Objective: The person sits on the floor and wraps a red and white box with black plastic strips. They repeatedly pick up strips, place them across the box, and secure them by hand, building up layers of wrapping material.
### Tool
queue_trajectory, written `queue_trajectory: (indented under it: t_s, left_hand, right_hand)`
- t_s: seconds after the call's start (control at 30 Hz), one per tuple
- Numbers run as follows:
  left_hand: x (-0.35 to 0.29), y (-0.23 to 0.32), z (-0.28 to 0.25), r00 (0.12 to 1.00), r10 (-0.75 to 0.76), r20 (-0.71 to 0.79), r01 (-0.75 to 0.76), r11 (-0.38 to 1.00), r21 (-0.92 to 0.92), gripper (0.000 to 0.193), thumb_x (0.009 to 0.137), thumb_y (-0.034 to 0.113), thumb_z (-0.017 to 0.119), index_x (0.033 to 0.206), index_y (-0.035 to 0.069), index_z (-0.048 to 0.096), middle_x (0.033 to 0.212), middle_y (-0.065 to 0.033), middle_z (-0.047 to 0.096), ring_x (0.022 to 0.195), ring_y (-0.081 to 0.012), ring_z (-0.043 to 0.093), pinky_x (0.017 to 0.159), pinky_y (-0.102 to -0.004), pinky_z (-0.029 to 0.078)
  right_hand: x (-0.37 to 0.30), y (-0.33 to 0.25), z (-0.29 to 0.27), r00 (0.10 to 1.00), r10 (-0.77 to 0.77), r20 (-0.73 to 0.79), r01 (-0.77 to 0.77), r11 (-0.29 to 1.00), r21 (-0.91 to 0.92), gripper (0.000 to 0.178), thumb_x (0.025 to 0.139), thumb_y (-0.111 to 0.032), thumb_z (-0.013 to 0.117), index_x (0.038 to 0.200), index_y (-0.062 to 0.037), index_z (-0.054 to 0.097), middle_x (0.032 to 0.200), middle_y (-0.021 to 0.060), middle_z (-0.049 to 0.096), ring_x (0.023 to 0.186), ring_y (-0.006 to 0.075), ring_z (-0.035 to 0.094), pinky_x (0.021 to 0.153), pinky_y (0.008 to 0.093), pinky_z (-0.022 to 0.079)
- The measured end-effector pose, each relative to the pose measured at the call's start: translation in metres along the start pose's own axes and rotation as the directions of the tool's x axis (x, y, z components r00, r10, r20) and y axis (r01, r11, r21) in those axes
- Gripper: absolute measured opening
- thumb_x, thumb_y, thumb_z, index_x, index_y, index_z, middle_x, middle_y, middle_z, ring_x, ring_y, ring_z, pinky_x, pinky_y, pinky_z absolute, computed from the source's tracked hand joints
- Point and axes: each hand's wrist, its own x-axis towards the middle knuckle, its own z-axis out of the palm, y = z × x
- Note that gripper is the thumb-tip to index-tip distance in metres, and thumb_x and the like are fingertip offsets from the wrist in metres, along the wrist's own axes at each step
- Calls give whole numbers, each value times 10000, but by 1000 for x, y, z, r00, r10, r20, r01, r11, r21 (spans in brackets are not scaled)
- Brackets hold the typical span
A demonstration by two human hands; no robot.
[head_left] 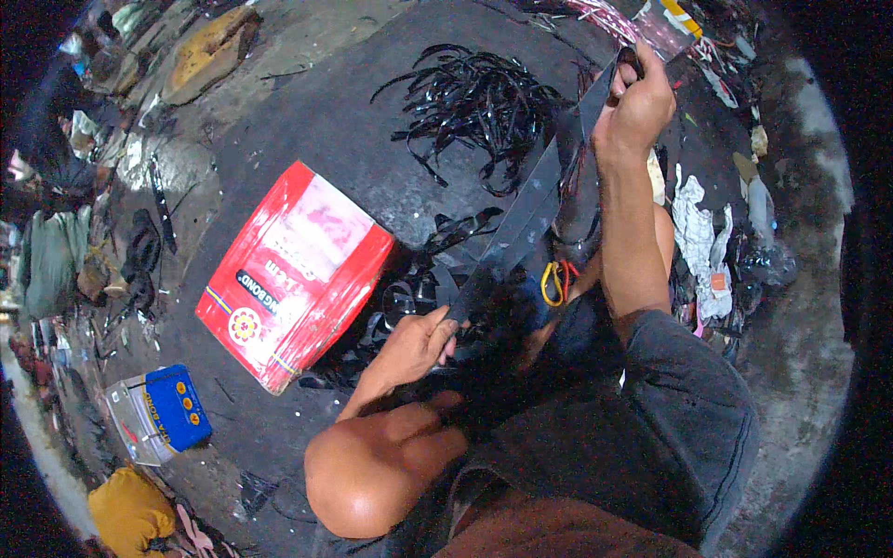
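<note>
A wide, flat black strip (521, 209) is stretched on a slant between my hands. My left hand (411, 349), low in the middle beside my bent knee, pinches its near end between thumb and fingers. Up at the right, my right hand (639, 110) is closed around the far end, with the forearm reaching forward. More glossy black strips lie on the floor under the stretched one, partly in shadow. Beyond it sits a tangled heap of narrow black strips (479, 107). A yellow loop-shaped handle (554, 283) with a bit of red shows between my arms; the rest is hidden.
A red and white plastic-wrapped box (307, 270) stands left of my hands. Farther left is a small blue and grey box (166, 417), with yellow cloth (130, 511) nearer me. Crumpled white wrapping (702, 246) lies right of my arm. Scraps line the floor's edges.
</note>
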Motion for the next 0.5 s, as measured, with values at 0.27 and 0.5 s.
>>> queue_trajectory:
  t_s: [0.27, 0.5]
  left_hand:
    - [22, 53, -36, 682, 632, -368, -471, 765, 440, 733, 745, 267, 802, 1392, 56, 530, 1228, -181, 633, 1156, -367, 591, 950, -449, 503]
    - [20, 16, -10, 542, 715, -442, -343, 668, 660, 402, 814, 209, 743, 1166, 54, 626, 937, -99, 611, 700, -300, 644, 556, -386, 509]
  right_hand:
    - [-132, -19, 4, -91, 493, 865, 153, 865, -477, 130, 899, -153, 707, 903, -23, 701, 834, 90, 716, 778, 186, 669, 749, 365, 520]
    - [-118, -25, 6, 191, 492, 849, -28, 867, -497, 191, 914, -174, 699, 871, 10, 676, 780, 36, 668, 780, 99, 617, 723, 305, 505]
